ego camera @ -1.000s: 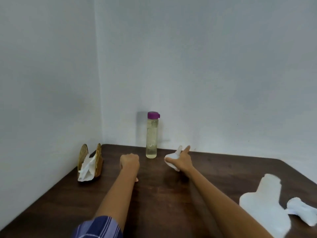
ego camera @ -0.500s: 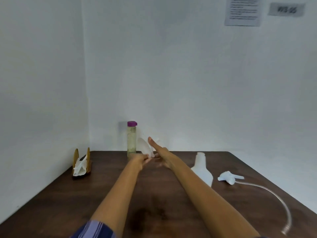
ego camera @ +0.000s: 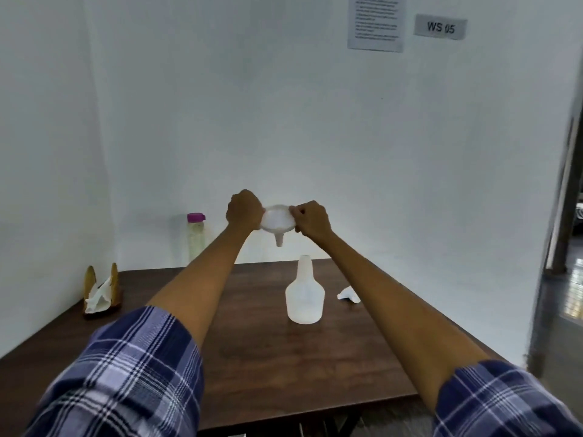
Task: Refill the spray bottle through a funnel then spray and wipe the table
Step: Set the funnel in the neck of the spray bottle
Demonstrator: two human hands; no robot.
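We've lifted the funnel (ego camera: 278, 223) off the worktop (ego camera: 252, 342); both hands, left hand (ego camera: 244, 205) and right hand (ego camera: 310, 219), pinch its rim above the open spray bottle (ego camera: 304, 296), ready to seat it.

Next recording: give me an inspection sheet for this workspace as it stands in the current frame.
Surface: dark wooden table set into a corner of white walls.
Job's things: white funnel held in the air, spout down, above and slightly behind the uncapped spray bottle, which stands upright; its spray head lies on the table to its right; clear bottle with purple cap stands at the back.
Clutter: napkin holder with white napkins, back left.
Grips: left hand and right hand each hold the funnel's rim.
Cables: nothing seen.
Surroundings: printed sheet and sign "WS 05" on the wall; doorway at right.
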